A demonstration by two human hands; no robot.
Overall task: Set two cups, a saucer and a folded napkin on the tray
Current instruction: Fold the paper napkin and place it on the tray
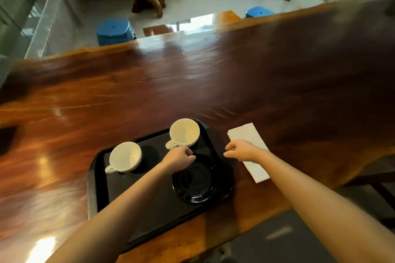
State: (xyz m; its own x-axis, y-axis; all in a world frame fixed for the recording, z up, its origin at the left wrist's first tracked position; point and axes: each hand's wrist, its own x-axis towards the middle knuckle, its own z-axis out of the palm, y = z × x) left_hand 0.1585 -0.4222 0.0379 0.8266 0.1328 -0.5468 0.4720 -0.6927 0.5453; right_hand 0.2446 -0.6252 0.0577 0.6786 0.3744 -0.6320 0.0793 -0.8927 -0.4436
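Note:
A black tray (149, 209) lies on the wooden table near its front edge. Two white cups stand on it: one cup (126, 157) at the left, the other cup (184, 132) in the far right corner. On the tray's right side lies a black saucer (196, 183). My left hand (178, 158) is curled over the saucer's far rim, with its fingertips pinched on it. A folded white napkin (257, 171) lies on the table just right of the tray. My right hand (240, 150) hovers over the napkin's left edge, thumb and fingers apart, holding nothing.
The long polished wooden table (192, 83) stretches away to the far side and both ends. Two blue stools (115, 31) (258, 11) stand beyond its far edge. The near edge runs diagonally at the lower right, with grey floor (277, 239) below.

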